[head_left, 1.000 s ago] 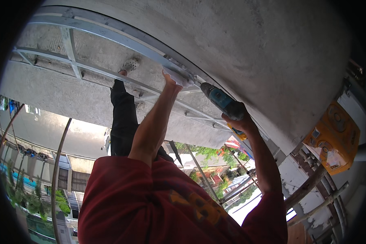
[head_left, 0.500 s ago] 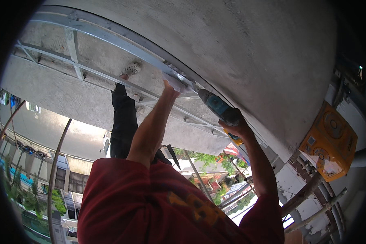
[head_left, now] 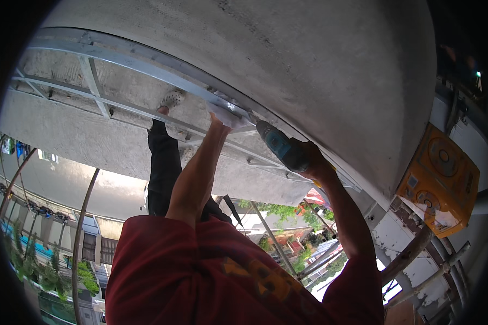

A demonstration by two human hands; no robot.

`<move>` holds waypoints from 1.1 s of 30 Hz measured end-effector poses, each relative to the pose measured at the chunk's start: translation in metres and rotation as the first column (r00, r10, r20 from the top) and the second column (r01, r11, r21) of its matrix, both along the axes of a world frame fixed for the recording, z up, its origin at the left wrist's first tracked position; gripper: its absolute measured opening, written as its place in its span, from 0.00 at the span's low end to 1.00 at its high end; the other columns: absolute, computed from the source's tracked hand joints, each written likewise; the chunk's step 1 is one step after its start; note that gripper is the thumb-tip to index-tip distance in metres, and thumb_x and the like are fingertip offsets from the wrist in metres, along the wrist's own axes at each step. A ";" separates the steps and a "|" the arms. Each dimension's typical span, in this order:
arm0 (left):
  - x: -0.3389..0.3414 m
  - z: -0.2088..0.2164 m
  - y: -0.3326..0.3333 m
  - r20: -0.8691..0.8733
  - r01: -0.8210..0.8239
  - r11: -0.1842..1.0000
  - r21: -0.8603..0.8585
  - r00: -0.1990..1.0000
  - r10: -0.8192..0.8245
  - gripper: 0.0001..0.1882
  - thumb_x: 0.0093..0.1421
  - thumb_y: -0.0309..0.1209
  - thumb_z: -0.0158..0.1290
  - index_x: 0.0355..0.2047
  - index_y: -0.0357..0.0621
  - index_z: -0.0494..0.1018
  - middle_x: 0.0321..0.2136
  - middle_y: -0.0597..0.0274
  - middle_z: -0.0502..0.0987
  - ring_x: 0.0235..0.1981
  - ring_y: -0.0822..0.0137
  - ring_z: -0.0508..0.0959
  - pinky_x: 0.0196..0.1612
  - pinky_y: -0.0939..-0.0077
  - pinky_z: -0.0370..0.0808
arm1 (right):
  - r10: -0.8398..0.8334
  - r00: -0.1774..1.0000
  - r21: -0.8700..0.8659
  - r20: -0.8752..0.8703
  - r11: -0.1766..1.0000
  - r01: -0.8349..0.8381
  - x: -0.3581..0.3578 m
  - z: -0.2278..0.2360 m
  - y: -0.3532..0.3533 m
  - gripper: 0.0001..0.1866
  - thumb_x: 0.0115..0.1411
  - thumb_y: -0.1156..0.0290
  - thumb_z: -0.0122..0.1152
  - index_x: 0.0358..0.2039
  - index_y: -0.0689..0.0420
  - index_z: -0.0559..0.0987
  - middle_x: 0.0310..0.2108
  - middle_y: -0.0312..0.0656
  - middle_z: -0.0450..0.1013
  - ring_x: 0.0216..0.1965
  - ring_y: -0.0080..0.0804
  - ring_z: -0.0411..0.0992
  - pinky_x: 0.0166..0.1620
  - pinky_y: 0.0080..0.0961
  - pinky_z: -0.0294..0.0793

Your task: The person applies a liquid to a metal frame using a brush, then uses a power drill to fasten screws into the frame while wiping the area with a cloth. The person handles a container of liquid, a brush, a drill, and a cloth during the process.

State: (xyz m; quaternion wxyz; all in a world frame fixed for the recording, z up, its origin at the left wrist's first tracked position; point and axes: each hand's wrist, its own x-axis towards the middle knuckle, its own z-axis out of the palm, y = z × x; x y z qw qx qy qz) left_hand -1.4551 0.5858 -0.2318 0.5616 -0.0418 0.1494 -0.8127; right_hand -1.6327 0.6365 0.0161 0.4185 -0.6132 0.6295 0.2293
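Note:
My right hand is wrapped round the grip of a teal and black cordless drill. The drill's nose points up and left, toward a long grey metal rail. Just beyond its tip, at that rail, is my left hand, covered by something white that looks like a glove. Its fingers are blurred and partly hidden, so I cannot tell whether they grip the rail or something small. A bright glint shows on the metal beside them. The rail belongs to a welded frame with crossbars.
Rough grey concrete runs along the frame's far side. An orange boxy case sits at the right, near wooden poles. My leg in dark trousers and a perforated clog show below the frame. Slanting poles stand at the left.
The view has shifted slightly, so the frame sits a little lower. My right hand and the drill appear slightly further left and lower. The left hand keeps its place at the rail.

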 end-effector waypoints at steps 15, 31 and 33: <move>0.007 0.015 0.004 0.502 -0.087 0.986 -0.140 0.853 0.146 0.20 0.54 0.46 0.58 0.40 0.47 0.71 0.31 0.70 0.77 0.30 0.75 0.77 0.33 0.77 0.75 | 0.044 0.998 0.018 0.050 0.999 -0.045 0.016 0.018 -0.031 0.15 0.44 0.68 0.70 0.33 0.56 0.75 0.30 0.48 0.78 0.36 0.50 0.77 0.41 0.38 0.76; 0.003 -0.001 0.007 0.539 -0.043 0.987 0.152 0.841 -0.047 0.19 0.64 0.50 0.40 0.44 0.51 0.67 0.33 0.68 0.75 0.32 0.68 0.78 0.36 0.67 0.78 | -0.332 0.943 -0.094 -0.011 0.939 0.330 0.049 0.022 -0.025 0.14 0.48 0.64 0.72 0.33 0.58 0.80 0.24 0.36 0.76 0.24 0.24 0.73 0.31 0.25 0.73; 0.004 0.003 0.010 0.200 0.045 0.913 0.405 0.970 -0.137 0.21 0.68 0.50 0.36 0.50 0.50 0.67 0.37 0.63 0.75 0.36 0.64 0.79 0.38 0.63 0.81 | -0.443 0.894 -0.211 0.062 0.870 0.445 0.041 0.013 -0.006 0.15 0.49 0.64 0.72 0.33 0.58 0.81 0.22 0.32 0.74 0.22 0.17 0.69 0.28 0.22 0.71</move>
